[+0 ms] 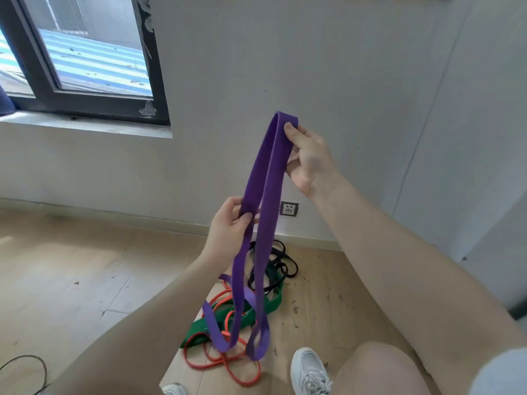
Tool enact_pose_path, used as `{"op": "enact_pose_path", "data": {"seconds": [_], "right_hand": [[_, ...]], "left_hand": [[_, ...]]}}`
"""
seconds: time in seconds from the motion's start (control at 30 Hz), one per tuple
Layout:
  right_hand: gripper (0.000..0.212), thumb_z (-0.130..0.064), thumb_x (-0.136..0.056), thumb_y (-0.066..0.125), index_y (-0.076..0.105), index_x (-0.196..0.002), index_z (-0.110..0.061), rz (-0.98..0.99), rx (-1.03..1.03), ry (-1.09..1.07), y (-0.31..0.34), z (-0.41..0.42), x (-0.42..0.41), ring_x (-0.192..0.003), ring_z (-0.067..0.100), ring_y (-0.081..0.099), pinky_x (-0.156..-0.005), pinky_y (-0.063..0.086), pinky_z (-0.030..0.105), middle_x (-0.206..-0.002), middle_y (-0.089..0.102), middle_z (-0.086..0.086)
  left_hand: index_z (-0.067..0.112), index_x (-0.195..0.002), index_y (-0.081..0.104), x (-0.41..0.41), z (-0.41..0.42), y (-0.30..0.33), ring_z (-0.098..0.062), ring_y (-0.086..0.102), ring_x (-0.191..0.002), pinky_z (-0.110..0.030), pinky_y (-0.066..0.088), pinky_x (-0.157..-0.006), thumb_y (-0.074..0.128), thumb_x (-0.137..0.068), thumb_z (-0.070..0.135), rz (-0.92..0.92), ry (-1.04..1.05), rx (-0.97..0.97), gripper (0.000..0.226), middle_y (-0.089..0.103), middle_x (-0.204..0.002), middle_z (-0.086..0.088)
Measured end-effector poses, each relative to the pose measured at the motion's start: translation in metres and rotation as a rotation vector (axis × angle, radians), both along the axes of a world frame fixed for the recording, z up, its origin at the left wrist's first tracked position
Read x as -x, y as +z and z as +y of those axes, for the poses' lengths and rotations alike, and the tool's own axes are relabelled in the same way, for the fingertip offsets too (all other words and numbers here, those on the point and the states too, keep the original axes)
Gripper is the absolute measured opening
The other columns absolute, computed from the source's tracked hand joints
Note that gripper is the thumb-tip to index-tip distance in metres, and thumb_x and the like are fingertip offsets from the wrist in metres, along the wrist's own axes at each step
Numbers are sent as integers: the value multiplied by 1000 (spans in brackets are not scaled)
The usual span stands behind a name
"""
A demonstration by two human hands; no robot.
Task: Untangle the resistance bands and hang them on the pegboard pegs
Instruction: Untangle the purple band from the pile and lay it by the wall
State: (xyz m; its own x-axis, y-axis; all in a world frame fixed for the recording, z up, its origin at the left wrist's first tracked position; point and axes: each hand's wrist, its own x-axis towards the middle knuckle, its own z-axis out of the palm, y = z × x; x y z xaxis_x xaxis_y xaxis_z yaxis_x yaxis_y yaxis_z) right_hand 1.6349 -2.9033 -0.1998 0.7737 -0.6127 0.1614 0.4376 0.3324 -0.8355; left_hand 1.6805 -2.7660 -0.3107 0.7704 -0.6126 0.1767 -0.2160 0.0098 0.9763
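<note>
Right hand (306,159) raised, pinching purple band (263,195) top fold, left hand (229,226) lower, gripping one strand, band tail hanging over floor pile (273,275)

Matt, rubbery purple band (263,195) in my hands, smooth-faced. Below, green band (228,320) equally dull, orange band (225,363) slightly shinier. Floor (71,266) pale wood-look, scuffed. Wall (342,67) flat matt paint.

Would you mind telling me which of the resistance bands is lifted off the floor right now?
The purple band: both hands hold it up, while the green, orange and black bands lie on the floor.
</note>
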Motion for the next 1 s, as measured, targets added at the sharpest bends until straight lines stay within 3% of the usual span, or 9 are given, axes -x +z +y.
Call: {"op": "enact_pose_path", "data": {"seconds": [0.13,0.3,0.4,0.5,0.6,0.7,0.9,1.0], "right_hand": [[9,-10,-94,50,59,-95,-13,-29,-27,136,-7,3,5,-73,17,62,-68,54,35,-78,66,0],[8,-9,-93,52,56,-94,-15,-44,-130,124,-21,6,-2,-65,13,62,-63,54,32,-70,66,-3],[7,-10,-93,51,53,-89,-15,-77,-218,112,-28,4,-3,-57,12,61,-72,51,40,-61,63,-4],[13,-11,-95,48,56,-86,-15,-115,-255,118,-33,1,-1,-54,8,61,-80,51,44,-60,59,-3],[17,-10,-96,45,57,-84,-16,-143,-303,95,-38,-6,1,-52,8,60,-76,53,44,-55,59,-3],[20,-8,-96,44,56,-85,-18,-164,-306,92,-44,-10,0,-53,7,60,-69,56,41,-57,59,-3],[23,-3,-93,47,58,-89,-23,-154,-310,72,-47,-2,-11,-64,10,59,-71,47,33,-75,60,-4],[28,0,-92,46,60,-92,-25,-136,-231,116,-44,2,-12,-70,10,59,-61,51,25,-78,63,-6]], "left_hand": [[25,-113,57,-10,4,-8,-17,64,-91,-36,52,-80,41,-98,14,-15,87,-19,24,67,-99,2],[25,-110,60,-3,2,-22,-18,59,-81,-35,50,-73,32,-100,32,71,-146,-66,31,65,-90,-3],[33,-124,51,3,-1,-35,-13,62,-100,-33,52,-87,31,-100,30,84,-285,-92,31,67,-110,4],[21,-135,43,8,-2,-40,-12,63,-93,-28,51,-83,33,-98,33,166,-407,-70,40,65,-103,0],[16,-127,48,7,2,-42,-7,65,-89,-22,51,-76,50,-94,15,115,-467,-123,33,65,-100,4],[11,-121,52,4,6,-49,-12,65,-99,-23,52,-84,58,-89,3,101,-491,-169,33,66,-108,-2],[22,-119,53,9,0,-53,-4,63,-101,-16,50,-82,55,-92,10,99,-436,-149,30,67,-111,6],[29,-108,57,9,-6,-57,-10,66,-91,-23,53,-80,55,-92,17,95,-343,-153,20,69,-98,7]]}}
